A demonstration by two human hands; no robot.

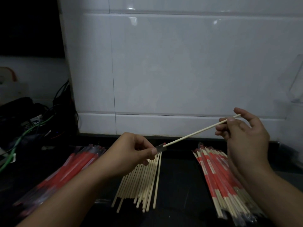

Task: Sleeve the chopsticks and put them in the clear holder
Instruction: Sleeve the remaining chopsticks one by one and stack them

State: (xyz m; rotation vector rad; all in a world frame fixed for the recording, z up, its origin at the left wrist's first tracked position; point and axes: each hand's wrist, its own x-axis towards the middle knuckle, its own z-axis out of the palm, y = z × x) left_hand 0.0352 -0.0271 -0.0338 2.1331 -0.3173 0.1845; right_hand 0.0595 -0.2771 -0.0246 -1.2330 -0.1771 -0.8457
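My right hand (244, 133) pinches the far end of a pale wooden chopstick (196, 132) held above the counter. Its near tip enters the mouth of a red and clear sleeve (161, 147), which my left hand (132, 151) pinches between thumb and fingers. Most of that sleeve is hidden under my left hand. A loose pile of bare chopsticks (141, 182) lies on the dark counter below. Sleeved chopsticks (219, 176) are heaped at the right. A clear holder (296, 82) stands at the far right against the wall, only partly in frame.
A stack of empty red sleeves (72, 167) lies at the left under my left forearm. Tangled cables and dark gear (32, 122) fill the back left. A white tiled wall (164, 71) closes off the back of the counter.
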